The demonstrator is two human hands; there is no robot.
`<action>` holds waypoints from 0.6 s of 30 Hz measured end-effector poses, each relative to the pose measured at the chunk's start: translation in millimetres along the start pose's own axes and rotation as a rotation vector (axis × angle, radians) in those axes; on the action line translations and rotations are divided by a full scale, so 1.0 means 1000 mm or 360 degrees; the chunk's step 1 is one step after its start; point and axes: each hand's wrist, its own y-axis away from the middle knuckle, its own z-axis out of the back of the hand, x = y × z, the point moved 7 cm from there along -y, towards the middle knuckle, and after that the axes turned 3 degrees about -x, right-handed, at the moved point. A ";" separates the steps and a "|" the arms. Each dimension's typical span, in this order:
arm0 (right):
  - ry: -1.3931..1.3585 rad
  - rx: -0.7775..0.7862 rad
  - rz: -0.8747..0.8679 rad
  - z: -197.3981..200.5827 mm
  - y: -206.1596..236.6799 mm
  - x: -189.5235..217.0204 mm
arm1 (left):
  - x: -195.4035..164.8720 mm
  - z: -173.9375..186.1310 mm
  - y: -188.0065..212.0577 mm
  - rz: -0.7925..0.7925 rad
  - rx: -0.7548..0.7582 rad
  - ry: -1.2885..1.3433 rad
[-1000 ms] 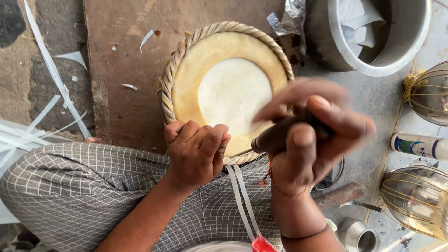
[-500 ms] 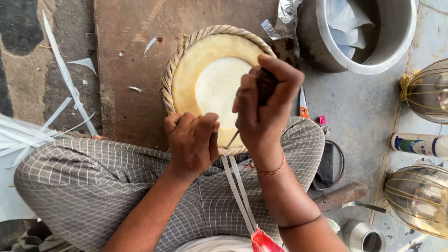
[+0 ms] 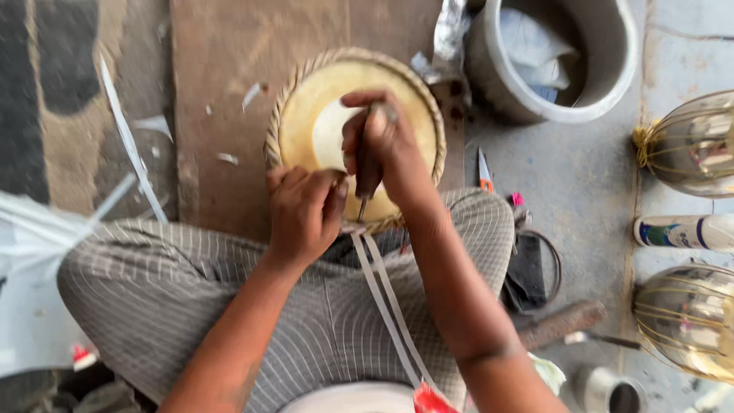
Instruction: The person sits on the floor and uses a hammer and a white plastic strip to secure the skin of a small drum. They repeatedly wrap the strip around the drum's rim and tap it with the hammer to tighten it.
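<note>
Your round tan drum head with its braided rim (image 3: pixel 306 122) rests against your knees. At its near edge your right hand (image 3: pixel 386 153) clenches a dark-handled awl (image 3: pixel 367 180), tip at the braid; your left hand (image 3: pixel 302 214) pinches the rim beside it. Pale flat strips (image 3: pixel 386 306) trail from there. You look mid-lacing; next, a steady push through the braid.

Grey concrete floor (image 3: pixel 589 176), scuffed and dusty, in flat daylight. Far centre, a worn brown wooden board (image 3: pixel 222 115) littered with pale scraps. Far right, a large metal basin (image 3: pixel 612 84) holding crumpled paper. At the right edge, two rounded wire cages (image 3: pixel 688 145), a white spray can (image 3: pixel 680 232) lying between them. Left, dark patched ground (image 3: pixel 46 99) and white strips (image 3: pixel 130 153).
</note>
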 end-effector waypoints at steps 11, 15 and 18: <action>0.2139 -0.0012 -0.0186 -0.001 0.179 -0.054 | -0.014 -0.022 0.094 0.0687 0.0549 0.0093; 0.1745 0.0098 -0.0172 -0.016 0.188 -0.054 | -0.006 -0.028 0.121 0.1396 0.0236 0.1186; 0.0798 -0.0041 -0.0924 -0.010 0.196 -0.062 | -0.005 -0.033 0.130 0.2055 0.0001 0.2158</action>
